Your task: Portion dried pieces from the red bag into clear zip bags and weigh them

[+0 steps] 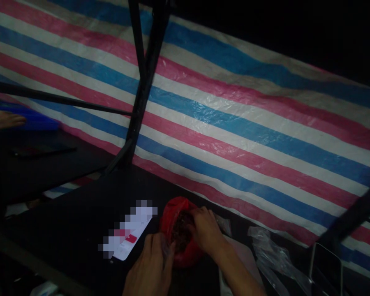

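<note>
- A wide-mouthed, roughly round red plastic bag (pixel 169 217), with no clear long axis, is set on a black tabletop (pixel 80 230), between the two hands; small dark pieces (pixel 180 235) are held inside.
- The bag's mouth is bordered by both hands: its right side is overlapped by the right hand (pixel 205 230), its near left edge is met by the left hand (pixel 151 261).
- The right hand is curled, its fingertips dipped into the mouth; whether a piece is pinched in that grip cannot be made out.
- The left hand is angled forward, thumb and fingers narrowly spaced; whether anything is held is too dim to judge.
- A white lit phone screen (pixel 128 242) is placed left of the bag.
</note>
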### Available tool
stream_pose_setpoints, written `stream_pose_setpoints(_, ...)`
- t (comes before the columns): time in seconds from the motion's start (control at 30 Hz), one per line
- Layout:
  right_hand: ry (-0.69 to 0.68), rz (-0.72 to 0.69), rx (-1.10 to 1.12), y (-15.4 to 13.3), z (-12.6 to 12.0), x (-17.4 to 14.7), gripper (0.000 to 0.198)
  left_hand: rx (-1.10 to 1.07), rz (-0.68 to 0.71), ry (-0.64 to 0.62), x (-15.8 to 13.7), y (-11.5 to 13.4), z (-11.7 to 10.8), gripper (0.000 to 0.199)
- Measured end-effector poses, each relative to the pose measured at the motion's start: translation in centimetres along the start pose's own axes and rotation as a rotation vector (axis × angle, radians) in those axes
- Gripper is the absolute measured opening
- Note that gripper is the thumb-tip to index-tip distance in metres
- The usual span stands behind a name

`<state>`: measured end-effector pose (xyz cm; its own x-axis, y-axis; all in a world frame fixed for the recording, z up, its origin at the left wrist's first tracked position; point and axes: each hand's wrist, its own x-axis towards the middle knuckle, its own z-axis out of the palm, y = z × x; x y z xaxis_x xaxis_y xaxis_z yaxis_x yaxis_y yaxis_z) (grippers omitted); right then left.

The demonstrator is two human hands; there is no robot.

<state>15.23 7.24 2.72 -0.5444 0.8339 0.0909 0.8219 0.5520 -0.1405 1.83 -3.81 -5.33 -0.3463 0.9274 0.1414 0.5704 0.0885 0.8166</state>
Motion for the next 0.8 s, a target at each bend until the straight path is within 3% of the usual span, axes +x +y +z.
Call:
stream_pose_setpoints(0.1,-0.062,-0.062,-0.052,0.2,0.0,0.9,0.032,-0.046,-0.032,-0.068,0.3,-0.5,0.6,0.031)
stream_pose_setpoints(0.23,-0.113,-0.139,-0.062,0.3,-1.2,-0.3,0.042,-0.331,-0.116,-0.068,0.7,-0.2,1.4,0.018)
stream_pose_setpoints(0.37,-0.175,-0.174,0.02,0.8,-1.6,-1.3,0.047,-0.522,-0.138,0.033,1.4,0.1,1.7,0.031)
stream_pose_setpoints(0.53,-0.134,-0.102,0.235,1.4,0.2,-1.0,0.053,-0.707,-0.172,0.123,1.9,0.3,1.5,0.048)
stream_pose_setpoints(0.8,-0.072,-0.074,0.606,1.5,2.3,0.1,0.047,-0.775,-0.131,0.145,2.2,0.1,2.1,0.046)
